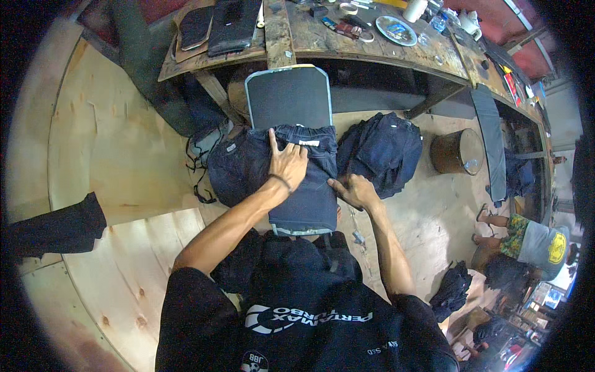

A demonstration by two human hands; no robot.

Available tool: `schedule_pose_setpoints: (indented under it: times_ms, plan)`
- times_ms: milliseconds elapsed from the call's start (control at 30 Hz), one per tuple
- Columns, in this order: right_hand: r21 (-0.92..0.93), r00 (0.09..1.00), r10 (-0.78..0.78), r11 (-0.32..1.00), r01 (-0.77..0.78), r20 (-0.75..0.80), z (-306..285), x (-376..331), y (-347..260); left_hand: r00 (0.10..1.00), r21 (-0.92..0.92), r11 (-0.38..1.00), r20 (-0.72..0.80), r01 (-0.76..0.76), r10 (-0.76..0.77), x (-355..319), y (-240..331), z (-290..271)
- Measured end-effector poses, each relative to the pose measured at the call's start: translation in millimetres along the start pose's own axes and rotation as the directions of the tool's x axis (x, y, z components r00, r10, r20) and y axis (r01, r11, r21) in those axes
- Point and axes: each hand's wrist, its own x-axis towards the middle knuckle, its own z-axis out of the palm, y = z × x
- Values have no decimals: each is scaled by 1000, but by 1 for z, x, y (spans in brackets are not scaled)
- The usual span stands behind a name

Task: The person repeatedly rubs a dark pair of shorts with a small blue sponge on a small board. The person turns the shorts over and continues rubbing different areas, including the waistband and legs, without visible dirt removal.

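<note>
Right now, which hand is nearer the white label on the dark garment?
Left: the left hand lies on the dark garment just below-left of the white label; the right hand is lower, at the garment's right edge.

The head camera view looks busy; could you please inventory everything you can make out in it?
garment: 1, navy, over the board
board: 1, dark grey, centre
clothes pile: 1, navy, right of the board
workbench: at least 1, brown, top
flat pads: 2, black, bench's left end
plate: 1, pale, on the bench
small bench items: several, mixed, too small to name
drum: 1, brown, right of the clothes pile
long strip: 1, dark, right of the drum
cloth: 1, black, far left
wood panels: several, pale, left
dark heap: 1, black, lower right
co-worker: 1, grey top, far right
shirt: 1, black, bottom
left hand: 1, bare, on the garment
right hand: 1, bare, at its right edge
</note>
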Motion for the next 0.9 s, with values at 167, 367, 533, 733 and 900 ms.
schedule_pose_setpoints:
  times_ms: [167, 367, 533, 733, 900]
  plan:
    - [18, 998, -3, 1000, 4, -62, 1, 6, 2, 661, 154, 852, -568, -500, 490, -2, -50, 24]
    - [-56, 998, 19, 998, -23, -61, 9, 15, 14, 994, -150, 988, 111, 33, -16, 49, -51, -24]
    - [46, 991, 25, 999, -19, -128, 25, 17, 25, 710, -175, 979, 702, 102, 51, 88, -56, -39]
    - [102, 980, 6, 995, 15, -199, 35, 16, 30, 739, -793, 609, 418, 13, 528, 104, -82, -7]
    - [81, 987, 14, 997, -1, -161, 21, 11, 23, 980, -304, 932, -48, -197, 191, 68, -49, -15]
